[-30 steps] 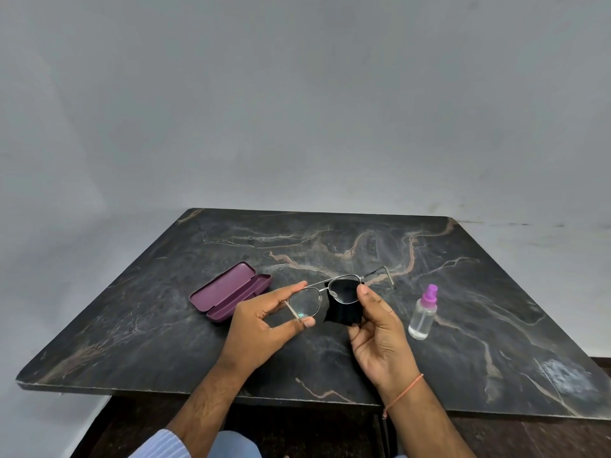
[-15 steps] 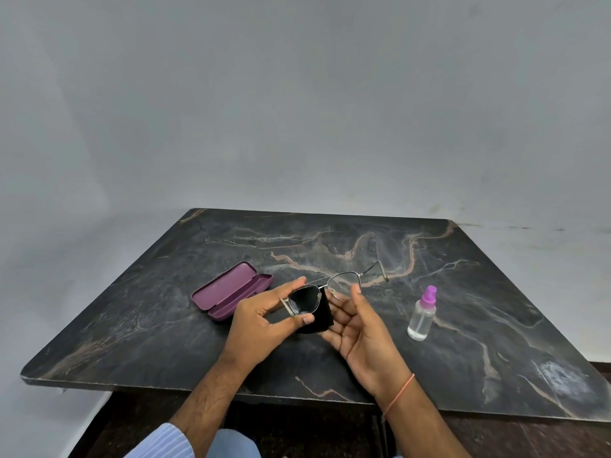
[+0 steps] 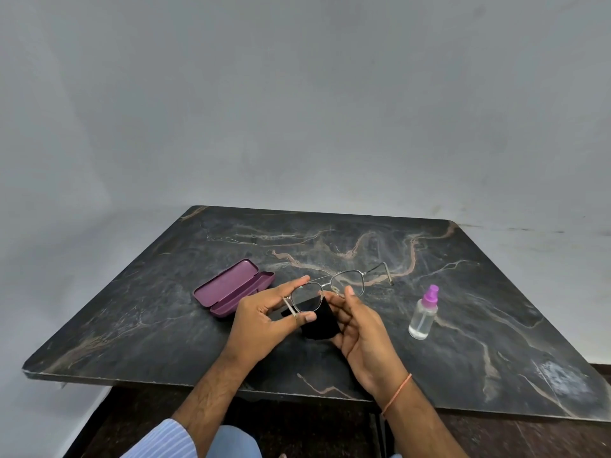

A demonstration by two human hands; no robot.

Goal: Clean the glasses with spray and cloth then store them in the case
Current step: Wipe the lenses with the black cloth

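A grey wall (image 3: pixel 297 94) was seen behind a dark marble counter (image 3: pixel 479 325) veined in tan and white, with a pale scuffed patch near its right front corner.

Above the counter's near middle, two bare forearms were raised. A striped blue cuff (image 3: pixel 162 439) was seen on the left arm at the bottom edge, and a thin orange thread (image 3: pixel 396 390) was worn round the right wrist.

The left hand (image 3: pixel 261 322) was held palm inward, its fingers (image 3: pixel 291 285) curled. The left end of the glasses (image 3: pixel 330 289) was pinched between forefinger on top and thumb below, at the hinge, so the wire frame was carried clear of the counter. The far temple arm was seen unfolded, reaching out toward the right.

The right hand (image 3: pixel 363 332) was held palm up, just beside the left. Its fingers were curled, and the black cloth (image 3: pixel 320 320) was held between them and the thumb. The cloth lay against the left lens, hanging below and behind it, and showed dark through the glass. The right lens was left bare, the counter's veins showing through it.

To the left, a purple case (image 3: pixel 231 287) was lying open on the counter, lid tipped back, just beyond the left hand.

To the right, a small clear spray (image 3: pixel 424 314) with a purple cap was standing upright on the counter, near the right hand but apart from it.
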